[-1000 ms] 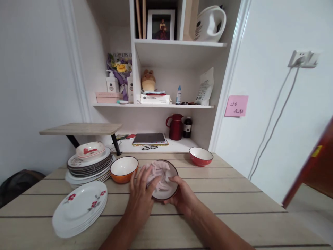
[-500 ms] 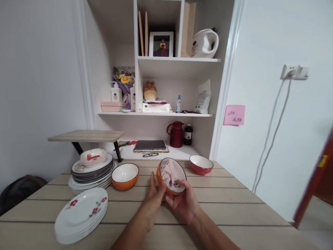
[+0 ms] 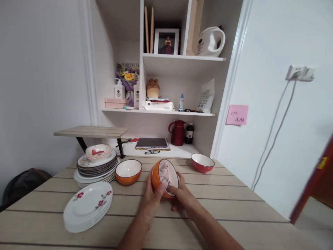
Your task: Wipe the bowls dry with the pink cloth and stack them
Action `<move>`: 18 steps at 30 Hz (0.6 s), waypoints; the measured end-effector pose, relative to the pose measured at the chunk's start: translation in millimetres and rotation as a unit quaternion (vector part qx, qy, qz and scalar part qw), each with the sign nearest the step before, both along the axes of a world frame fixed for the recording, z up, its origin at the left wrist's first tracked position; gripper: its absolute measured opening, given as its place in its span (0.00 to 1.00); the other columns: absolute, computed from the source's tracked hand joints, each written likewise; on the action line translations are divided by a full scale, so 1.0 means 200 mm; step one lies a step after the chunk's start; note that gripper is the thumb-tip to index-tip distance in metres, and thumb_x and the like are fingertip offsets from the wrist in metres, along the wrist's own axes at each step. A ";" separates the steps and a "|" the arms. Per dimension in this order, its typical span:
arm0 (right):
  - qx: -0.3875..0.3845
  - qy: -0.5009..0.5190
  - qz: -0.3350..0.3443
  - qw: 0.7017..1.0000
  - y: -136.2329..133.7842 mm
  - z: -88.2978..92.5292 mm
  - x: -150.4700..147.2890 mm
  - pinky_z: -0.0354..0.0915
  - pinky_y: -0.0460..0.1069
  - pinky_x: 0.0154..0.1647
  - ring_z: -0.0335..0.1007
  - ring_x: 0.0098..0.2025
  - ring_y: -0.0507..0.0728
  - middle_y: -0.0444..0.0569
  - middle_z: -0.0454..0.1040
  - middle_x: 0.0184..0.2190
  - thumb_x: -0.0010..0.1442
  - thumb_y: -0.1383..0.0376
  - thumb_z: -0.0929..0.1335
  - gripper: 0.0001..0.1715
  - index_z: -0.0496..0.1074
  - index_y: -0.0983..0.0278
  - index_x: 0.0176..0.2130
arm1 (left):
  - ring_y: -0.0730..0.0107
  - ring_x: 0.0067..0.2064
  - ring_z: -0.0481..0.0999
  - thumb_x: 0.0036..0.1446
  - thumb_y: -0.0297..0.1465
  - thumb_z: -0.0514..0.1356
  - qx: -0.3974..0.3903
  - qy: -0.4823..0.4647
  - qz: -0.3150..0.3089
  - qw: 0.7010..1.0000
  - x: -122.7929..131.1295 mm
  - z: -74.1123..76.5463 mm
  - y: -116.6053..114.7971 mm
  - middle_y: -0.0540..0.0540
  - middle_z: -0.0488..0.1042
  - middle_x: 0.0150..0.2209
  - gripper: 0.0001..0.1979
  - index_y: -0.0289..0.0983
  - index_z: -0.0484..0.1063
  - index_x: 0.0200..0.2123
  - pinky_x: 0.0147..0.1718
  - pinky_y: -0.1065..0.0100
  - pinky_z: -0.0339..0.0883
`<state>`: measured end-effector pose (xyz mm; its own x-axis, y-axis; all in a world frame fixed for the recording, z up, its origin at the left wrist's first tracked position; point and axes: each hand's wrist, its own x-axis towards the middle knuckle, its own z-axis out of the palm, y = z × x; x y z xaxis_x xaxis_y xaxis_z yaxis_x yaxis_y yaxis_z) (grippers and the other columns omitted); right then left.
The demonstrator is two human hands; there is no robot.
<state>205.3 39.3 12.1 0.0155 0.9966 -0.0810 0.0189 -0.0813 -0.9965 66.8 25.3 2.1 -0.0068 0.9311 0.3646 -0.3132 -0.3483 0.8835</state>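
- Gripping the tilted orange bowl (image 3: pixel 155 176) mid-table: left hand (image 3: pixel 154 194), fingers clamped on its left wall, thumb at the rim.
- Right hand (image 3: pixel 183 195) clamps the right side, thumb inside by the pale cloth (image 3: pixel 164 173)!
- Red bowl (image 3: pixel 202 163) sits far right.

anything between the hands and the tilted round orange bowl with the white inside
Nothing visible blocks the way: the left hand and right hand both touch the tilted orange bowl; a crumpled pale pink cloth lies inside it.
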 end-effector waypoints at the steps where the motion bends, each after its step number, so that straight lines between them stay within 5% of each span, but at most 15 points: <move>1: 0.051 -0.058 -0.022 0.997 0.00 -0.01 0.00 0.71 0.57 0.30 0.76 0.38 0.65 0.57 0.73 0.47 0.48 0.63 0.72 0.58 0.43 0.56 0.69 | 0.53 0.69 0.58 0.57 0.45 0.65 -0.017 0.004 -0.001 1.000 -0.01 0.01 -0.01 0.41 0.59 0.69 0.40 0.44 0.54 0.68 0.66 0.54 0.54; 4: 0.217 -0.259 -0.097 0.936 -0.01 -0.02 0.02 0.64 0.65 0.52 0.62 0.60 0.73 0.60 0.60 0.63 0.46 0.68 0.72 0.54 0.52 0.55 0.68 | 0.53 0.67 0.61 0.55 0.42 0.68 -0.066 0.006 -0.034 0.997 -0.02 0.00 -0.02 0.42 0.64 0.66 0.37 0.44 0.61 0.65 0.65 0.54 0.55; 7: 0.298 -0.382 -0.091 0.870 -0.01 -0.01 0.04 0.60 0.64 0.53 0.64 0.57 0.72 0.58 0.64 0.60 0.49 0.72 0.68 0.41 0.63 0.55 0.62 | 0.51 0.64 0.66 0.52 0.42 0.70 -0.085 -0.023 -0.067 0.994 -0.02 0.00 -0.02 0.41 0.69 0.63 0.37 0.43 0.63 0.64 0.64 0.53 0.58; 11: 0.287 -0.357 0.016 0.889 -0.03 0.00 0.03 0.62 0.53 0.38 0.72 0.37 0.61 0.49 0.76 0.41 0.56 0.71 0.64 0.30 0.65 0.54 0.57 | 0.50 0.63 0.69 0.56 0.44 0.67 -0.078 -0.062 -0.096 0.990 -0.03 0.04 -0.05 0.40 0.71 0.61 0.33 0.43 0.66 0.62 0.64 0.50 0.58; 18: 0.268 -0.347 0.066 0.896 -0.04 -0.01 0.01 0.64 0.55 0.46 0.69 0.51 0.65 0.55 0.63 0.61 0.51 0.70 0.69 0.44 0.59 0.54 0.64 | 0.54 0.68 0.60 0.57 0.39 0.66 -0.042 0.015 -0.170 0.984 -0.10 0.04 -0.05 0.43 0.64 0.66 0.34 0.46 0.61 0.65 0.67 0.50 0.51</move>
